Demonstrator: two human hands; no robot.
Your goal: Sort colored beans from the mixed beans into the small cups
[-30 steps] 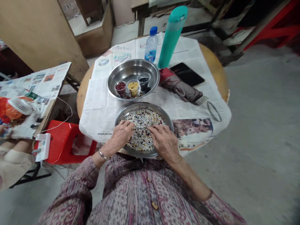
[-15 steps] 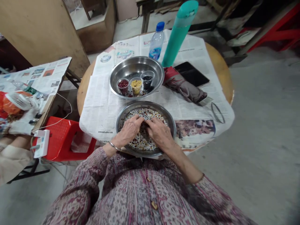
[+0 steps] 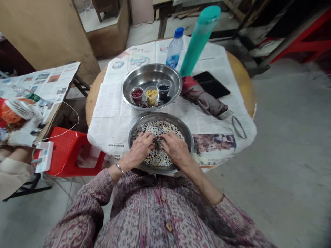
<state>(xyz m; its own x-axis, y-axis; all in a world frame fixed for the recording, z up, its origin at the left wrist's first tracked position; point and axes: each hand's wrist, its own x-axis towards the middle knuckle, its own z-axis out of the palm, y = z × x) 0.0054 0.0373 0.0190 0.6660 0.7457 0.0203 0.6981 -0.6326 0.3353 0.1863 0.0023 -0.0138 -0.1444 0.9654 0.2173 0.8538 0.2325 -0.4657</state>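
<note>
A steel bowl close to my body holds a mix of white grains with yellow, dark red and black beans. Over its left side, my left hand has its fingers curled and pressed together, the tips down at the grains. My right hand is bent the same way on the right, thumb and fingers drawn together. Whatever is between the fingertips is too small to make out. Just beyond, a wider steel basin holds three clear cups, with red beans, yellow beans and black beans.
Newspaper covers the round table. Behind the basin stand a water bottle and a tall teal bottle. A folded umbrella and a black tablet lie at right. A red stool and another person's leg are at left.
My left hand has drawn back to the left and toward me, so the gap between my hands is wider. My right hand has shifted only slightly.
</note>
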